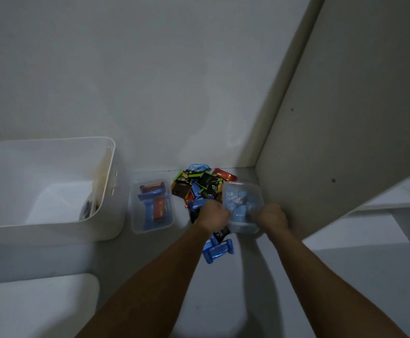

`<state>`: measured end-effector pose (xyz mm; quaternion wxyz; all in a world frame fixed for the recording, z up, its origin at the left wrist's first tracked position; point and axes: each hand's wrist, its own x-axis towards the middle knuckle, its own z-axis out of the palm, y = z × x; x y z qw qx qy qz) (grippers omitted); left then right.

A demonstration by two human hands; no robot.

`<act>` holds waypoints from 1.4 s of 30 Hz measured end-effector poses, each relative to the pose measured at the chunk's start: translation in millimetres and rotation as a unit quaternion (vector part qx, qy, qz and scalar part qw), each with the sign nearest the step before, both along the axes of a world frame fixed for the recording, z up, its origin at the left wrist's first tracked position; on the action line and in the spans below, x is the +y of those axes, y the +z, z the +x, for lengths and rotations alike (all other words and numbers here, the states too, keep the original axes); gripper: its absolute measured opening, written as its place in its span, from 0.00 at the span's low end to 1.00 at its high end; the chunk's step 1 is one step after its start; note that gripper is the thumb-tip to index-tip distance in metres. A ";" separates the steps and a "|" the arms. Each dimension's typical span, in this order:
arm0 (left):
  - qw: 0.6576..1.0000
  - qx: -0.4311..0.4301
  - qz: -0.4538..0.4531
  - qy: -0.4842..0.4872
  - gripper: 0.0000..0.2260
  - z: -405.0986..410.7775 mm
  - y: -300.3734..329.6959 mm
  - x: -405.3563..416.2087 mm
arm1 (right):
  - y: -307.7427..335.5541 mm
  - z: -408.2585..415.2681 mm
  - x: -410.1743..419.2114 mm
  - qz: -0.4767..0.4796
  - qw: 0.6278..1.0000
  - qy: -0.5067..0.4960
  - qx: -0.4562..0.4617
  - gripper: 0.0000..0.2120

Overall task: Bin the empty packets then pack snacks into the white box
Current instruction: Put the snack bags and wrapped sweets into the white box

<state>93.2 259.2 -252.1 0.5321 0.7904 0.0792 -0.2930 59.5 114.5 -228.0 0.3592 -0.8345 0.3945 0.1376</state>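
A large white box (50, 225) stands at the left with a few dark items against its right inner wall. Next to it sits a clear tub (151, 226) with blue and red snack bars inside. A pile of snack packets (199, 185) in black, green, blue and red lies in the shelf corner. A second clear tub (244, 189) with light blue packets is lifted and tilted over the pile. My left hand (213, 214) grips its left side and my right hand (271, 215) grips its right side. A blue packet (218, 251) lies nearer me.
The white back wall and a side panel (333, 142) at the right close in the shelf corner. A white lid or board (38, 308) lies at the lower left. A lower shelf edge (394, 198) shows at the far right.
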 end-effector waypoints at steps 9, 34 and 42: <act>0.985 -0.087 0.008 0.149 0.05 8.2 23.0 56.3 | 37.0 29.9 53.2 0.059 0.991 0.014 -0.118 0.12; 0.964 -0.039 0.097 0.244 0.16 9.9 -3.2 187.0 | -4.1 62.6 186.6 0.241 0.951 0.183 -0.068 0.08; 0.975 -0.063 0.112 0.182 0.15 11.6 19.0 178.4 | 9.9 55.1 162.1 0.275 0.944 0.175 -0.048 0.09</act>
